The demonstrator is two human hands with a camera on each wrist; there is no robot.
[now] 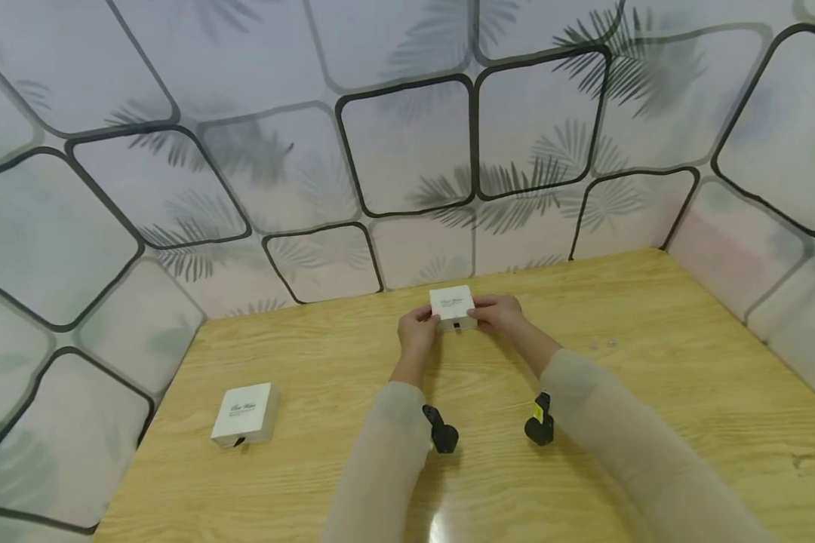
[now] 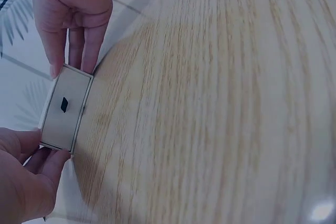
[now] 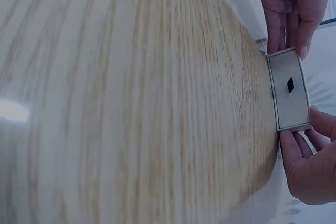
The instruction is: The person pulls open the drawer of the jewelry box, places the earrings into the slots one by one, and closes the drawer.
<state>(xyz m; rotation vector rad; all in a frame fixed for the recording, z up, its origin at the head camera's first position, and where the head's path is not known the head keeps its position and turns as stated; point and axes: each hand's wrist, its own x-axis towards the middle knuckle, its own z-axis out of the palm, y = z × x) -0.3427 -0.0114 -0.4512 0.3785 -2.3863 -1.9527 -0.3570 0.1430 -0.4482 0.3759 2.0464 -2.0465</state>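
Observation:
A small white drawer-style box point(image 1: 451, 302) with dark script on its lid is near the back of the wooden table. My left hand point(image 1: 417, 332) grips its left side, thumb at the top edge and fingers along the side. On the opposite side my right hand point(image 1: 501, 313) holds it the same way. The left wrist view shows the box's front face point(image 2: 65, 108) with a short black pull tab. In the right wrist view, the thumb and fingers of my right hand point(image 3: 317, 169) close on one end of the box.
Another white box point(image 1: 244, 413) of matching look lies on the left of the table point(image 1: 312, 483). Two tiny clear pieces point(image 1: 611, 343) sit to the right of my hands. Patterned fabric walls point(image 1: 407, 151) rise at the back and both sides.

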